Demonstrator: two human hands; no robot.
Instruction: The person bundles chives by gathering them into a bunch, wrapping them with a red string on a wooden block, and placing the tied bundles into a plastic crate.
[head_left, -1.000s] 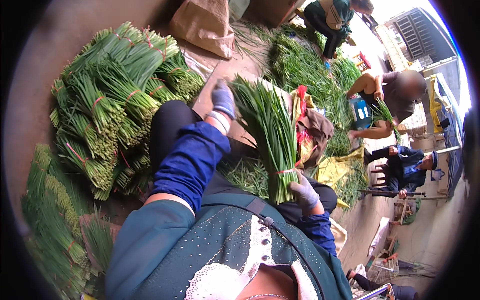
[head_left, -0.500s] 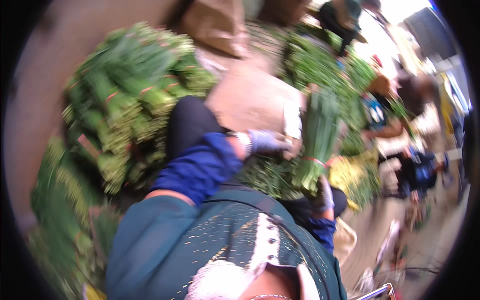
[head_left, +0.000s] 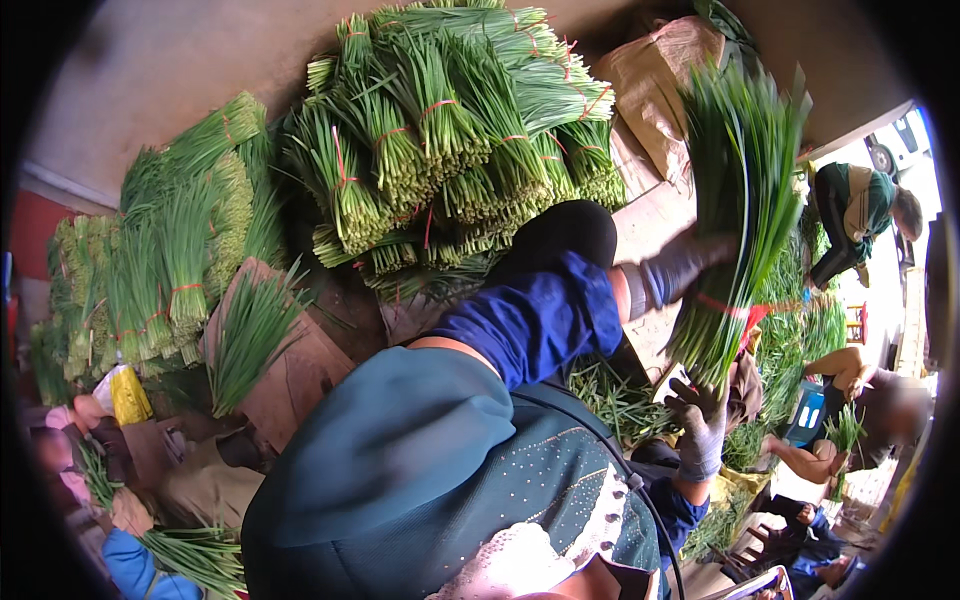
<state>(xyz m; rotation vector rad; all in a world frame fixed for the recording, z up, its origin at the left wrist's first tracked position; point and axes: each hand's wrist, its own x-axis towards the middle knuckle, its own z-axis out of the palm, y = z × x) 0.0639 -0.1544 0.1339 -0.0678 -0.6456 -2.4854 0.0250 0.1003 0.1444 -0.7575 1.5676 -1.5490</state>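
Note:
A tied bundle of green chives (head_left: 741, 170) stands upright at the right, its leaves fanned at the top and a red tie round its lower stems. My gloved left hand (head_left: 685, 268) reaches across and grips the bundle's side; its fingertips are hidden behind the leaves. Below the cut ends, my gloved right hand (head_left: 703, 432) has its fingers spread, close against the stems. To the left of the held bundle, a large heap of tied chive bundles (head_left: 430, 130) lies beyond my knee.
More stacked bundles (head_left: 165, 260) lie at the left, beside loose chives (head_left: 262, 335) on a brown sheet. A brown sack (head_left: 655, 85) stands at the back. Loose greens (head_left: 615, 400) lie between my legs. Other people sit at the right and lower left; one person (head_left: 855, 215) bends over at the far right.
My view has swung left, bringing more of the stacks into sight. My left hand has moved from the brown sheet onto the chive bundle; my right hand's fingers are now spread at its base.

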